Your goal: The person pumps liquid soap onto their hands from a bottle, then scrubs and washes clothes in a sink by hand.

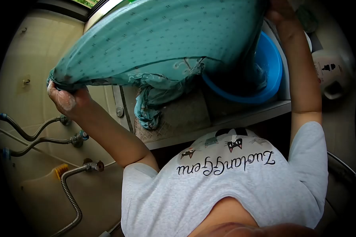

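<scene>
A large teal cloth (158,39) with small dark marks is stretched between my two hands. My left hand (67,98), with white foam on its back, is closed on the cloth's left corner. At the top right, my right hand (280,12) grips the other end; its fingertips are partly hidden in shadow. A crumpled part of the cloth hangs down onto the ridged surface below. On the right, the cloth drops into a blue basin (277,67), where some wet fabric shows.
Metal hoses and valves (78,138) line the tiled wall at the left. A pale ledge (261,114) runs in front of the basin. Beyond my right forearm stands a white container (330,71) with a handle. Part of a window (87,3) shows at the top left.
</scene>
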`<state>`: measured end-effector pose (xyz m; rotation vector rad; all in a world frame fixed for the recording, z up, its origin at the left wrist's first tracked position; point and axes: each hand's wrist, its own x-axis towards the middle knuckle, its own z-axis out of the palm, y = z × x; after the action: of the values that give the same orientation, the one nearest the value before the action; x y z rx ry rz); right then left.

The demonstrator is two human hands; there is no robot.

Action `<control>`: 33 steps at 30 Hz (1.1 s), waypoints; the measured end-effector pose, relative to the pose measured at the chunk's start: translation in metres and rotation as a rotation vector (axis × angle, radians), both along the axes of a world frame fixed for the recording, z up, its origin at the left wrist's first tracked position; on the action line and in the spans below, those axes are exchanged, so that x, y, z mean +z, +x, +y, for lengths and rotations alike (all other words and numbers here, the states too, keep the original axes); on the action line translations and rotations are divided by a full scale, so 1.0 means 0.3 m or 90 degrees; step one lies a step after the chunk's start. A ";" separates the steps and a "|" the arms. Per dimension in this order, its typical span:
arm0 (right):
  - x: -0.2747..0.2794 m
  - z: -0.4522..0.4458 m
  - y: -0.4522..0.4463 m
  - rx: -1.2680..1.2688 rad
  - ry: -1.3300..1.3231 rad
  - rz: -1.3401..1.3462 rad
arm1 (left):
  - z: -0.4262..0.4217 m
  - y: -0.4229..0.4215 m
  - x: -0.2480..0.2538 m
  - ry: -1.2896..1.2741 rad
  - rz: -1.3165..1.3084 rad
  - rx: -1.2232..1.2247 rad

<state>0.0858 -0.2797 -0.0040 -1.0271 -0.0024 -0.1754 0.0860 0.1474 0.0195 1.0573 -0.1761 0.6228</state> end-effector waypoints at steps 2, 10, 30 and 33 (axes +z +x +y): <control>0.018 -0.074 0.061 0.060 -0.130 -0.088 | 0.073 0.048 -0.058 0.169 -0.015 0.164; -0.247 -0.174 0.120 0.159 -0.161 -0.115 | 0.086 0.049 -0.315 0.314 0.234 0.227; -0.827 0.115 -0.210 0.038 -0.788 0.069 | -0.253 -0.090 -0.716 0.160 0.451 -0.249; -0.892 0.082 -0.190 -0.042 -0.890 0.045 | -0.210 -0.119 -0.709 0.227 0.318 -0.214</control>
<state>0.0287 -0.2552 -0.2717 -2.4295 -0.0307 -0.1925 0.0504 0.0845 -0.1932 1.4559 -0.0248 0.0095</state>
